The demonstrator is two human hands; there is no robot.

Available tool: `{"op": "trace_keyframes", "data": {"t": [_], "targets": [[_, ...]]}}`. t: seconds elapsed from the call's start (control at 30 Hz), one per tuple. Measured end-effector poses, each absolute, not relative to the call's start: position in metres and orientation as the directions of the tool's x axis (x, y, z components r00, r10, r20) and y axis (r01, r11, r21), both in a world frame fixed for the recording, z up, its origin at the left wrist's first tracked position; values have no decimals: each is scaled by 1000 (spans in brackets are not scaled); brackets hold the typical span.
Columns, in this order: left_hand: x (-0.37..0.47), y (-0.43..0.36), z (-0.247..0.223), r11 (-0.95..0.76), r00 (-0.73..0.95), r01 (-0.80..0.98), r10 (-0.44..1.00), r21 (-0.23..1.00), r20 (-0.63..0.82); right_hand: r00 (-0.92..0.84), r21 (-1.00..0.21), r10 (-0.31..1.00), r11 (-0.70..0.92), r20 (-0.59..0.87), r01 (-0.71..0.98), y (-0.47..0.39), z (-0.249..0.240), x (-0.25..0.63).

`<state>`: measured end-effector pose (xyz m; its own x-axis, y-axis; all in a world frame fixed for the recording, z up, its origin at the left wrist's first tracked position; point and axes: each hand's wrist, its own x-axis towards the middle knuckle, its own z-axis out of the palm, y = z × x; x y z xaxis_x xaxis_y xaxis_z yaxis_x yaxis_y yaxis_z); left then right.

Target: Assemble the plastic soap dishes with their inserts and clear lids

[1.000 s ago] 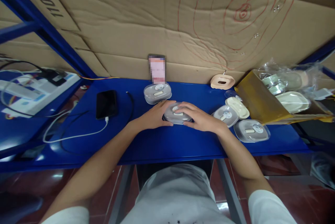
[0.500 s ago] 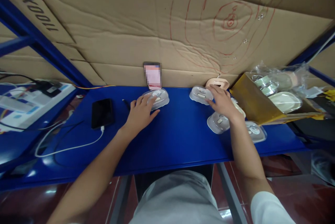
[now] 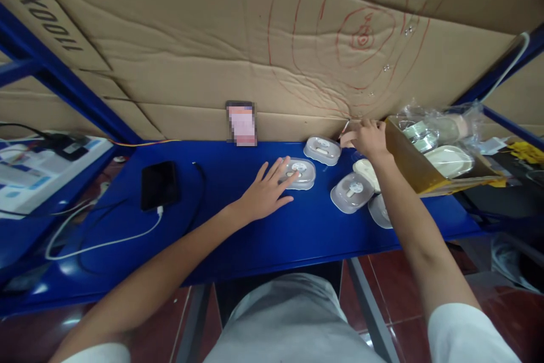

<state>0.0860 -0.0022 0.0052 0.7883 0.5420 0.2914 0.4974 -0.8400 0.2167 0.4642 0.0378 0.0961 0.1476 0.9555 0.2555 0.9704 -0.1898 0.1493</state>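
Observation:
My left hand [image 3: 264, 192] lies with fingers spread on a clear plastic lid [image 3: 304, 173] that has a round sticker and a small pale knob. At the back, my right hand [image 3: 370, 137] is closed around a beige plastic dish [image 3: 348, 139], which shows tilted and is mostly hidden by the fingers. A second clear lid [image 3: 322, 150] sits just left of it. Below that hand are a cream dish [image 3: 366, 174], another clear lid [image 3: 352, 192] and one more clear lid [image 3: 380, 211], partly covered by my right forearm.
On the right stands an open cardboard box [image 3: 408, 165] with cream dishes and plastic-wrapped pieces. A phone with a lit screen [image 3: 242, 124] leans on the cardboard wall [image 3: 182, 57]. Leftward lie a black phone [image 3: 158, 185] on a white cable [image 3: 123, 239] and a power strip [image 3: 63, 176].
My left hand has slid right, bringing the clear lid with it towards the middle. My right hand has moved back and right, closing on the beige dish, which is now tilted up.

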Motion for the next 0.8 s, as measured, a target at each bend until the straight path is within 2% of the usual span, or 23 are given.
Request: {"op": "trace_keyframes", "data": {"t": [0.13,0.2,0.27,0.37,0.4,0.47,0.5,0.57,0.63,0.7,0.73,0.8], "targets": [[116,9,4,-785,716,517,615,341,331,116,24,854,-148,508,989,-1,108,420],[128,21,7,-775,698,498,625,390,350,71,-38,822,-59,565,998,-28,104,386],[131,30,12,-773,682,473,625,423,380,-44,-56,804,96,594,994,-55,89,351],[108,31,20,-733,625,430,663,526,413,-245,-30,812,307,529,951,-86,51,308],[95,26,21,-677,597,385,701,628,390,-307,-24,826,361,472,932,-92,38,298],[67,13,21,-555,639,319,724,768,258,-390,-29,845,429,367,903,-98,17,282],[54,4,20,-540,694,302,690,786,208,-417,-40,848,453,327,891,-99,11,278],[35,-12,15,-603,797,309,586,736,146,-476,-111,836,519,274,848,-95,11,276],[25,-25,10,-690,828,364,548,626,123,-588,-267,778,629,223,730,-89,24,288],[22,-37,6,-742,807,442,574,504,140,-677,-445,705,687,213,575,-80,45,317],[21,-42,5,-756,790,477,593,450,159,-670,-497,706,677,228,544,-75,56,338],[19,-53,3,-763,757,530,623,370,199,-425,-489,852,524,306,698,-62,74,388]]}}
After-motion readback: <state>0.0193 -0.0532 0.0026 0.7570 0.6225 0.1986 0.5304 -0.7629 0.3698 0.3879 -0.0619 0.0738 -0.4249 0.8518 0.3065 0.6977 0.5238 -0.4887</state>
